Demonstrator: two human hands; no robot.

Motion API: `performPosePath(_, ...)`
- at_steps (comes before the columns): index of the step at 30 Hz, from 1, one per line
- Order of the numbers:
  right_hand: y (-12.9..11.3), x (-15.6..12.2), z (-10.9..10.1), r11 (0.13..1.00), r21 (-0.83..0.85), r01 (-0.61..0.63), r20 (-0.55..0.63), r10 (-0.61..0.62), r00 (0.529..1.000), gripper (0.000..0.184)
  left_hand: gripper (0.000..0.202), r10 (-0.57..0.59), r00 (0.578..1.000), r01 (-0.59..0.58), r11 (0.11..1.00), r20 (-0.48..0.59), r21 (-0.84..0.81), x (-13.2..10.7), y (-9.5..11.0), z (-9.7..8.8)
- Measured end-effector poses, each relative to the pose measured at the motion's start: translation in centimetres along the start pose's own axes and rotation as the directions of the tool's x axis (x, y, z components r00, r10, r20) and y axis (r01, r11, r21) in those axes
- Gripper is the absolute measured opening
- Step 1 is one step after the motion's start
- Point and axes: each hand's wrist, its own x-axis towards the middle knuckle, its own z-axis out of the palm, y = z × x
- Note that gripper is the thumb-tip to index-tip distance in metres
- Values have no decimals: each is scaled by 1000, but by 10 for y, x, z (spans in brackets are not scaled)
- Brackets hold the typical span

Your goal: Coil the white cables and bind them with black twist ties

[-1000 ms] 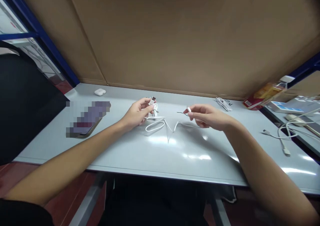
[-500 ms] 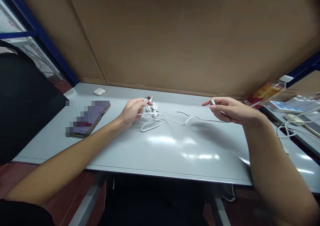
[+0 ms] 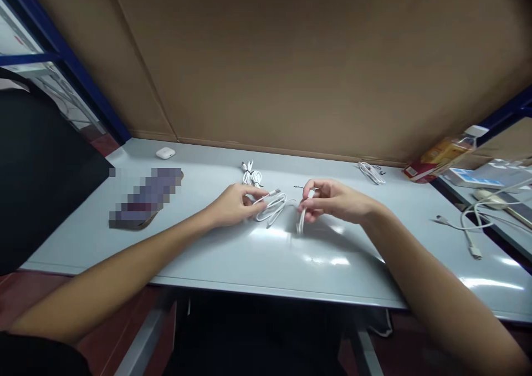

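A thin white cable (image 3: 274, 206) lies partly looped on the grey table (image 3: 266, 259) between my hands. My left hand (image 3: 233, 204) is closed on the cable near its plug end, which pokes out to the right. My right hand (image 3: 332, 200) pinches the other part of the cable, with a doubled length hanging from its fingers down to the table. A small bundled white cable (image 3: 250, 174) lies just behind my left hand. A short black twist tie (image 3: 300, 188) lies on the table behind the loops.
A phone (image 3: 143, 198) and a white earbud case (image 3: 165, 153) lie at the left. Another coiled cable (image 3: 371, 172) sits at the back right, loose cables (image 3: 469, 223) and a colourful packet (image 3: 436, 159) further right. A cardboard wall stands behind the table.
My right hand swung out to the right, stretching the cable, then came back to the middle with the cable folded into loops. My left hand shifted forward, leaving the bundled cable behind it.
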Motion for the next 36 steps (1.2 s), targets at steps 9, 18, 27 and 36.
performPosePath(9, 24, 22, 33, 666, -738, 108, -301, -468, 831, 23, 35, 297, 955, -272, 893, -14, 359, -5, 2, 17)
performPosePath(18, 27, 21, 51, 427, -902, 66, -186, -523, 832, 28, 30, 349, 936, -313, 786, 35, 534, -12, -3, 27)
performPosePath(27, 23, 23, 59, 149, -985, 90, 17, -433, 901, 16, 15, 283, 959, -262, 922, -33, 286, -7, 1, 21)
performPosePath(36, 22, 19, 60, 181, -983, 24, -41, -348, 936, 3, 21, 336, 942, -335, 925, 29, 180, -9, 6, 26)
